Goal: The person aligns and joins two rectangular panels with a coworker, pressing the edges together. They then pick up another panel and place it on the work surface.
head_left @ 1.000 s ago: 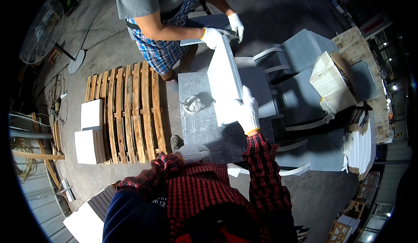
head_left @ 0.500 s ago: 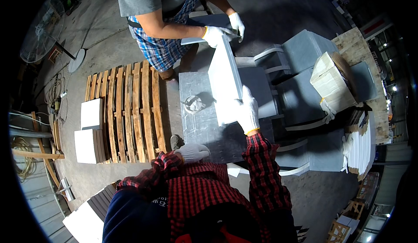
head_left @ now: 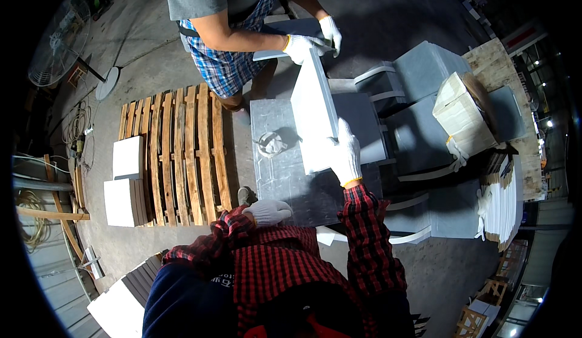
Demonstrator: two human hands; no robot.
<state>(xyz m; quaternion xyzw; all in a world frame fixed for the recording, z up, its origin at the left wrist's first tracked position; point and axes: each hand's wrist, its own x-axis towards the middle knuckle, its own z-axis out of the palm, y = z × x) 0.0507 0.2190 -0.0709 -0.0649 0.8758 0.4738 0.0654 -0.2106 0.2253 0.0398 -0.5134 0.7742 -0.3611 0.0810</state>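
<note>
My right hand (head_left: 347, 161), in a white glove with a yellow cuff, grips the near end of a stone slab (head_left: 315, 108). The slab is tilted up on edge, its broad side bright in the lamp light. My left hand (head_left: 271, 212), gloved too, lies at the near edge of the grey worktable (head_left: 273, 174), fingers stretched toward the right and holding nothing. A wad of whitish cloth (head_left: 271, 145) rests on the table. Across from me, a co-worker's gloved hands (head_left: 315, 44) are at the slab's far end. Another grey slab (head_left: 364, 111) lies flat under the tilted one.
Left of the table is a wooden pallet (head_left: 176, 156) with white slabs (head_left: 124, 202) stacked at its left edge. Grey slabs (head_left: 424, 71) and a cardboard box (head_left: 464, 111) stand on the right. A fan (head_left: 60, 41) is at the far left.
Almost nothing differs. The view has shifted very slightly; both my hands, the slab and the co-worker's hands keep their places.
</note>
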